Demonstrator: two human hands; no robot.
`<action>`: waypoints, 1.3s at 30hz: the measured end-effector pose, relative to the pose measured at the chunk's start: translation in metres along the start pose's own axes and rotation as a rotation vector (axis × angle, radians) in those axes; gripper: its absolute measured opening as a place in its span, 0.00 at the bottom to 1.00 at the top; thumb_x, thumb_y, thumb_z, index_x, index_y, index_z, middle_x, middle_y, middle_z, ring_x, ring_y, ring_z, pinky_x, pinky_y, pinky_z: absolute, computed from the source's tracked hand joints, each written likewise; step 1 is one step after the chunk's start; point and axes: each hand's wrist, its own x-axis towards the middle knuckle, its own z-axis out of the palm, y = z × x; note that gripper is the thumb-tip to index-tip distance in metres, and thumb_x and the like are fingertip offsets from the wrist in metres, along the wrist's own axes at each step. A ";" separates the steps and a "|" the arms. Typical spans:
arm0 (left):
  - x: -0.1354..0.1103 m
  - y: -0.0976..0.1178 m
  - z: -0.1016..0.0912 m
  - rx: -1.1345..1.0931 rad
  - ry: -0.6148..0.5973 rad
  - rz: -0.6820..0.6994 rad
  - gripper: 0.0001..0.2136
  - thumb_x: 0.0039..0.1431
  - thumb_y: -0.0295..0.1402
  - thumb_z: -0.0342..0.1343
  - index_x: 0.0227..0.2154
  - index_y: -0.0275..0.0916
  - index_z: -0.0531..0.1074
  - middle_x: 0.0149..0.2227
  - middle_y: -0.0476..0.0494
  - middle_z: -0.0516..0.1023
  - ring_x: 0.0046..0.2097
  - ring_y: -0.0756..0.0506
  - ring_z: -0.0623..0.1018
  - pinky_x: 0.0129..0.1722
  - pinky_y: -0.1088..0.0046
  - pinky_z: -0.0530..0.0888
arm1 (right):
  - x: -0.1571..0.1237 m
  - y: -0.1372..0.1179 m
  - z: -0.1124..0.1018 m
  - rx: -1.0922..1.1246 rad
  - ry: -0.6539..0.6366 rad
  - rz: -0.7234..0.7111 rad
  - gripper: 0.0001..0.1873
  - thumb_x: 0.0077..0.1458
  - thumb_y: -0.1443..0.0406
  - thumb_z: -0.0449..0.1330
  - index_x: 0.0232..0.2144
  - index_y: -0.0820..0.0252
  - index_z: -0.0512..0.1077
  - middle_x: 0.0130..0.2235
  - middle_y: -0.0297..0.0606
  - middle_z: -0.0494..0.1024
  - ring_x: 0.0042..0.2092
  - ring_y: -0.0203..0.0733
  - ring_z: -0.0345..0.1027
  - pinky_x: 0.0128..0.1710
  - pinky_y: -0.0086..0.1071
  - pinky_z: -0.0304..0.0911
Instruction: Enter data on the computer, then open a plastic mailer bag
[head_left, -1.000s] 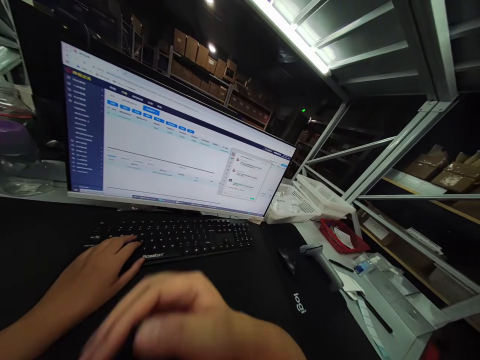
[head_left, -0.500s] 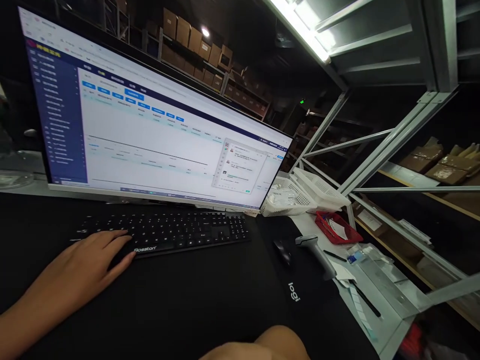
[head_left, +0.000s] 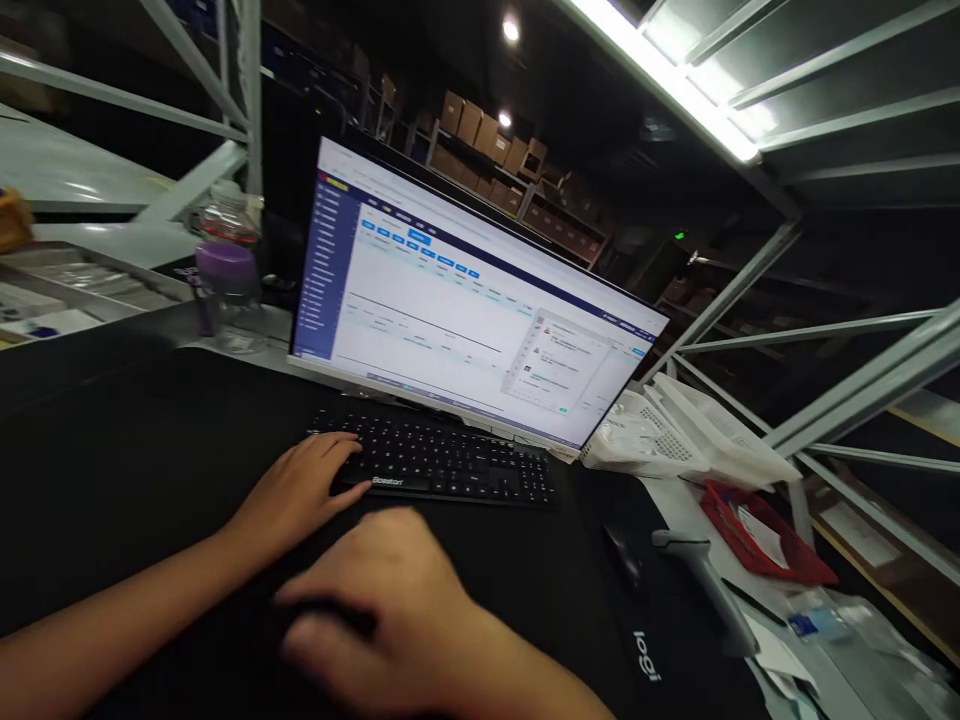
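Note:
My left hand (head_left: 304, 492) rests with its fingers stretched over the left end of a black keyboard (head_left: 457, 462), the fingertips on or just above the keys. In front of the keyboard, my right hand (head_left: 397, 605) is raised over the black desk mat (head_left: 161, 465). Motion blurs it; its fingers bend inward and the thumb sits below them with a dark gap between. Whether anything is in that gap cannot be made out. Behind the keyboard stands a lit monitor (head_left: 435, 310) showing a table and a small chat window.
To the right lie a black mouse (head_left: 624, 556) and a grey handheld scanner (head_left: 709, 585). White plastic baskets (head_left: 720, 430) and a red tray (head_left: 757, 540) stand beyond them. A purple-lidded clear jar (head_left: 229, 300) is left of the monitor. Metal shelf posts (head_left: 862, 385) rise at the right.
My right hand has come up from the bottom edge and moved left, in front of the keyboard. The view has swung left and back, showing the jar. My left hand stays on the keyboard.

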 end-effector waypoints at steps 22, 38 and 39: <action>0.003 0.013 -0.005 0.018 -0.026 -0.021 0.20 0.61 0.49 0.53 0.47 0.41 0.77 0.52 0.35 0.81 0.53 0.35 0.79 0.56 0.52 0.77 | 0.030 0.096 0.036 -0.360 0.107 0.284 0.22 0.66 0.62 0.60 0.61 0.55 0.72 0.63 0.47 0.72 0.67 0.52 0.63 0.71 0.55 0.53; 0.002 -0.003 0.021 0.013 0.032 0.081 0.26 0.60 0.54 0.51 0.48 0.40 0.81 0.66 0.29 0.72 0.66 0.29 0.71 0.66 0.43 0.68 | 0.042 0.085 0.043 -0.299 0.144 0.397 0.22 0.68 0.58 0.58 0.61 0.55 0.71 0.63 0.47 0.72 0.68 0.50 0.62 0.72 0.56 0.49; 0.002 -0.006 0.024 0.024 0.031 0.082 0.27 0.60 0.54 0.50 0.48 0.40 0.81 0.67 0.29 0.70 0.67 0.28 0.70 0.66 0.42 0.68 | 0.041 0.086 0.043 -0.294 0.151 0.395 0.22 0.68 0.57 0.58 0.61 0.55 0.71 0.63 0.47 0.72 0.68 0.50 0.62 0.73 0.56 0.49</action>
